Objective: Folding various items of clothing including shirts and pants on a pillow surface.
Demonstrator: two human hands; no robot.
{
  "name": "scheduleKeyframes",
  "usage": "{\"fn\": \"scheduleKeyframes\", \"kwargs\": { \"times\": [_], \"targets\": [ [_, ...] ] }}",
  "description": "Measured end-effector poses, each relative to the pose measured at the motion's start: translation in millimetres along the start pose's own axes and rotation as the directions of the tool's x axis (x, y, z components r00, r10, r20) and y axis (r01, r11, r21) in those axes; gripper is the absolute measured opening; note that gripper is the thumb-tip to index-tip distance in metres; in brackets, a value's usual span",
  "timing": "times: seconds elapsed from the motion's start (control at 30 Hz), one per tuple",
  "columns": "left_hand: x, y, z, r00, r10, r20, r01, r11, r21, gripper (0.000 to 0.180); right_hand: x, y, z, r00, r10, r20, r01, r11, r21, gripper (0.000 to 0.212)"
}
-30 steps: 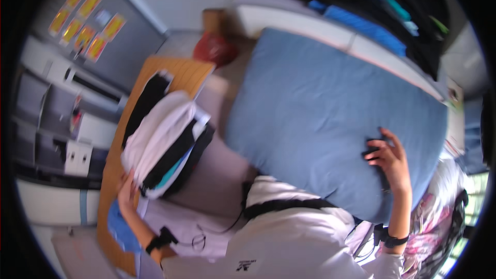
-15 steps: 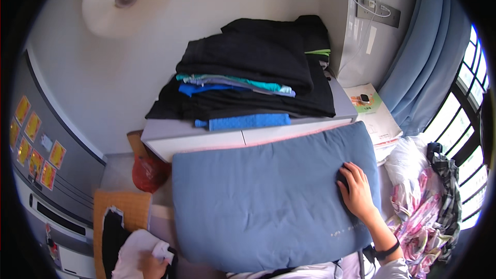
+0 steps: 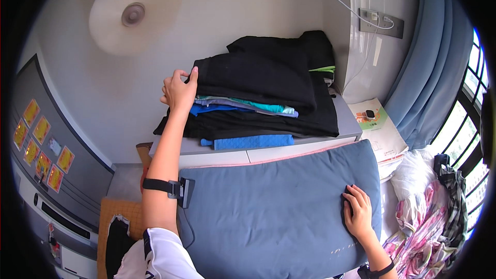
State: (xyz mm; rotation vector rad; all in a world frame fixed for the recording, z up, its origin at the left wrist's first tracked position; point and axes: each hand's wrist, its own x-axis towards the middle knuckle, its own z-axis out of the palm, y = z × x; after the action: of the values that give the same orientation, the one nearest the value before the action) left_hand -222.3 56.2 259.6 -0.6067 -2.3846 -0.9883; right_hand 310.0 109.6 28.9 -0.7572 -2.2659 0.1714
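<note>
On the low cabinet lies a pile of folded clothes, with a black folded garment (image 3: 253, 77) on top. My left hand (image 3: 180, 93) is at that garment's left edge, thumb against the cloth and fingers bent into a pinch. Teal, lilac and blue folded clothes (image 3: 248, 106) show beneath it. A blue folded cloth (image 3: 253, 142) lies along the cabinet's front edge. My right hand (image 3: 357, 209) rests on the grey-blue cushion (image 3: 268, 212), its fingers curved over a small black computer mouse (image 3: 347, 196), mostly hidden.
A white fan (image 3: 133, 15) stands at the back left, its blades blurred. Papers with a smartwatch (image 3: 369, 115) lie right of the cabinet (image 3: 214, 160). Patterned clothes (image 3: 421, 212) heap by the barred window. A white cable (image 3: 338, 2) hangs near the wall socket (image 3: 381, 22).
My left hand has risen from the lower left, where something pale was at it, to the black garment on the pile. My right hand keeps its place on the cushion. The view has tilted slightly upward.
</note>
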Motion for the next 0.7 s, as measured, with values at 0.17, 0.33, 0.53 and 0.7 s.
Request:
{"fn": "scheduleKeyframes", "kwargs": {
  "times": [0.17,0.33,0.53,0.7],
  "targets": [
    [1.4,-22.4,-11.1,0.865,0.486,0.128,-0.462,0.869,-0.174,0.046,0.7,0.6,1.5,1.0,-0.005,-0.015,0.006,1.0,0.002,0.027],
    [33.6,-38.0,-19.1,0.745,0.589,0.313,-0.429,0.783,-0.451,0.054,-3.0,1.4,-0.4,0.999,-0.035,-0.031,0.034,0.999,-0.016,0.026],
    [35.8,-5.2,-25.4,0.8,0.554,0.23,-0.486,0.823,-0.293,0.038,-6.0,-0.3,4.6,0.998,-0.039,-0.053,0.039,0.999,-0.006,0.025],
    [-8.3,58.4,-76.0,0.602,0.667,-0.438,-0.792,0.567,-0.225,0.02,38.0,-29.6,-39.0,0.988,0.047,0.145,-0.085,0.96,0.268,0.032]
  ]
}}
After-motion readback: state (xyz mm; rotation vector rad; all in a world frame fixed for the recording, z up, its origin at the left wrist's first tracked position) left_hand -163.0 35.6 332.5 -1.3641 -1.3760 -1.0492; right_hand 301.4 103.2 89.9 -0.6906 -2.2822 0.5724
